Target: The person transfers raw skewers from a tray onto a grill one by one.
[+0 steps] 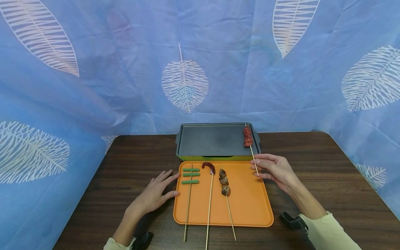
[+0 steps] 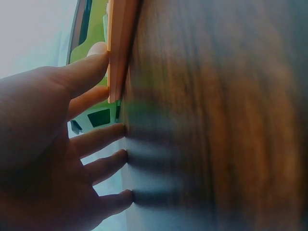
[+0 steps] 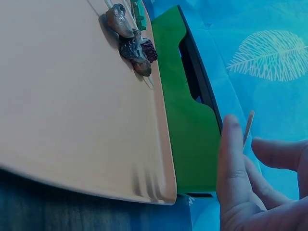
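Observation:
My right hand [image 1: 275, 169] is at the lower end of a red meat skewer's stick [image 1: 253, 158], thumb and fingers extended and apart around it. The red meat [image 1: 248, 136] is at the right end of the dark griddle plate [image 1: 215, 139]. In the right wrist view the stick's tip [image 3: 249, 125] shows between the thumb and a finger. My left hand [image 1: 154, 191] touches the orange tray's left edge [image 1: 176, 208] with thumb and index finger; its other fingertips [image 2: 122, 156] rest on the table. A green-piece skewer [image 1: 191, 174], curled dark-red skewer [image 1: 208, 167] and brown-piece skewer [image 1: 224, 182] lie on the tray.
The griddle has a green base [image 3: 190, 144] and stands directly behind the tray on a dark wooden table [image 1: 143, 156]. Blue cloth with white leaf prints [image 1: 218, 69] hangs behind it. Skewer sticks overhang the tray's front edge. Black straps [image 1: 293, 221] circle both wrists.

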Demonstrator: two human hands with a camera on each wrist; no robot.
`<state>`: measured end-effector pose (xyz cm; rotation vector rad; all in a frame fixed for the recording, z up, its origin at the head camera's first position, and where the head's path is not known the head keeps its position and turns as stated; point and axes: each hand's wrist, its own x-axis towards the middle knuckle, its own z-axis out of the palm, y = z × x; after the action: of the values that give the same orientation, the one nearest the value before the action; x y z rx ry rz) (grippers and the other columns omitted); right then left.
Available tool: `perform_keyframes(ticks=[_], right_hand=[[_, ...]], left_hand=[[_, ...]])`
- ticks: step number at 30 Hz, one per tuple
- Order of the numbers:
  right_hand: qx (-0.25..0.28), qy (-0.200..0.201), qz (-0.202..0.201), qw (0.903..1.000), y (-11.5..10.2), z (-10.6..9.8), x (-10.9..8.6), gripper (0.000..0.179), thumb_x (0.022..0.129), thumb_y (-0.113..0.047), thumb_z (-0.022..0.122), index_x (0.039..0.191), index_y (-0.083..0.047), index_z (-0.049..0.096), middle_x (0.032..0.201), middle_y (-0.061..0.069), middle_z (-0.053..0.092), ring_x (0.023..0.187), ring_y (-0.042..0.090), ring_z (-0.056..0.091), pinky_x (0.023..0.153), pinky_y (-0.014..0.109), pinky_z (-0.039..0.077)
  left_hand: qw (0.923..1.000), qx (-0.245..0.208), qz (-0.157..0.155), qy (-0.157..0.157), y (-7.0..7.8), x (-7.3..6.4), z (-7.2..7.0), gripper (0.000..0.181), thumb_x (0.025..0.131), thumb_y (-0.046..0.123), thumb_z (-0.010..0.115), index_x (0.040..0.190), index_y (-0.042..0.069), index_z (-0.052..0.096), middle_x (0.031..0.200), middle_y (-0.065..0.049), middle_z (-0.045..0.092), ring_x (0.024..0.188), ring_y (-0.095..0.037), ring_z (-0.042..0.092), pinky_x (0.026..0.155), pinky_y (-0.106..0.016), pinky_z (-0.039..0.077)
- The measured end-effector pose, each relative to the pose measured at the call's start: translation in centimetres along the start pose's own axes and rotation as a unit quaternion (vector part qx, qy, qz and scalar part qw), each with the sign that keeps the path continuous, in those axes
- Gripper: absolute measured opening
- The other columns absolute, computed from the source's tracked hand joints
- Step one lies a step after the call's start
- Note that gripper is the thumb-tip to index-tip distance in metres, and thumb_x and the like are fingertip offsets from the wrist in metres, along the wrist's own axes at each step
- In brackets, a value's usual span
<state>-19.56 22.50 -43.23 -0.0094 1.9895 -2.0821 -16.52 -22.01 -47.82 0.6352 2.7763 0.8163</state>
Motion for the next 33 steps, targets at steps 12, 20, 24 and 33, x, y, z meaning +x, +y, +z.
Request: perform_keyframes(ticks=[12,20,24,33], right_hand=[[-0.018,0.015,-0.064,0.9977,0.9,-0.6,-3.4,0.047,0.105,-0.013,0.061,0.141,0.015,0.047,0.116,0.006,0.073,0.102,0.021,0.073,0.082,0.039,0.06],[-0.047,-0.001,-0.081,0.9956,1.2,-0.8,-5.5,0.041,0.106,-0.011,0.059,0.141,0.009,0.05,0.12,0.006,0.071,0.104,0.022,0.071,0.085,0.041,0.06],[-0.066,0.001,-0.07,0.9954,1.1,-0.6,-6.5,0.043,0.106,-0.013,0.06,0.142,0.008,0.05,0.121,0.007,0.071,0.104,0.022,0.071,0.084,0.042,0.06],[-0.082,-0.016,-0.056,0.9949,1.3,0.0,-8.0,0.045,0.106,-0.013,0.059,0.141,0.012,0.048,0.125,0.019,0.067,0.105,0.023,0.071,0.085,0.043,0.059]], left_hand=[[0.9999,-0.011,-0.003,-0.011,0.1,-0.3,0.3,0.066,0.101,0.042,0.065,0.159,0.018,0.042,0.164,-0.02,0.032,0.153,-0.045,0.02,0.111,-0.078,0.015],[1.0,-0.003,0.008,-0.001,-0.1,0.0,0.2,0.066,0.101,0.041,0.065,0.158,0.018,0.043,0.163,-0.021,0.033,0.152,-0.046,0.022,0.11,-0.079,0.016],[1.0,-0.004,0.008,-0.002,-0.2,0.0,0.2,0.066,0.101,0.041,0.065,0.159,0.019,0.043,0.163,-0.02,0.032,0.152,-0.046,0.021,0.11,-0.079,0.016],[1.0,-0.003,0.006,-0.002,-0.1,-0.1,-0.1,0.066,0.101,0.04,0.065,0.159,0.018,0.042,0.163,-0.021,0.032,0.152,-0.047,0.021,0.11,-0.079,0.016]])
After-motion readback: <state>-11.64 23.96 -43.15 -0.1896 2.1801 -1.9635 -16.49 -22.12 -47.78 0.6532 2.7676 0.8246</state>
